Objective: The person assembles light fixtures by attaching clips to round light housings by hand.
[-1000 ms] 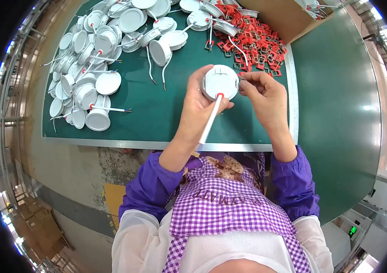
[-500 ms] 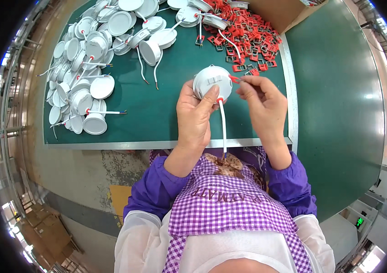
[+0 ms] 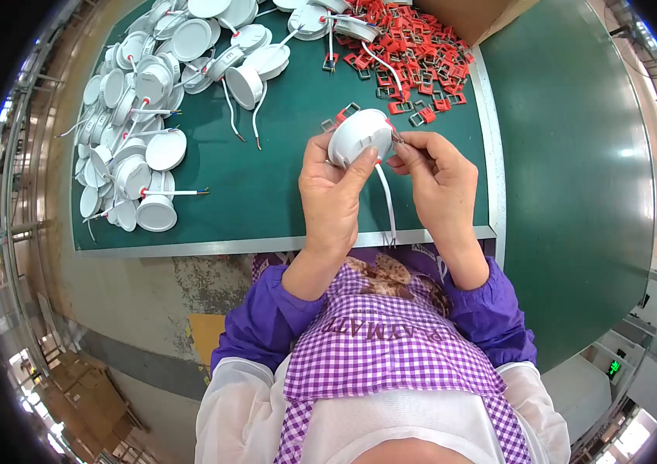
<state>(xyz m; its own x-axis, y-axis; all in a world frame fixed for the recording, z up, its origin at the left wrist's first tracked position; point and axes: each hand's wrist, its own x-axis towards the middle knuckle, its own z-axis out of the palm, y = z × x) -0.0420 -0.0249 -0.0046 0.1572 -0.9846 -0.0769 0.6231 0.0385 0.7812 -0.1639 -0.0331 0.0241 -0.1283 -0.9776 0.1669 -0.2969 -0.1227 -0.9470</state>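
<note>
My left hand (image 3: pixel 334 193) grips a round white lamp housing (image 3: pixel 359 135) above the green table (image 3: pixel 282 193). A white cable (image 3: pixel 386 203) hangs down from the housing between my hands. My right hand (image 3: pixel 436 174) pinches a small metal spring clip (image 3: pixel 396 139) against the housing's right side. A red clip (image 3: pixel 341 114) sits on the housing's left side.
A heap of round white housings with cables (image 3: pixel 143 124) covers the table's left and far side. A pile of red clips (image 3: pixel 413 54) lies at the far right, beside a cardboard box (image 3: pixel 467 15). The table's metal front edge (image 3: pixel 266 244) runs below my hands.
The housing has been turned in my hands and its cable now hangs straight down. My right fingers have closed in on its right side. The view has shifted slightly.
</note>
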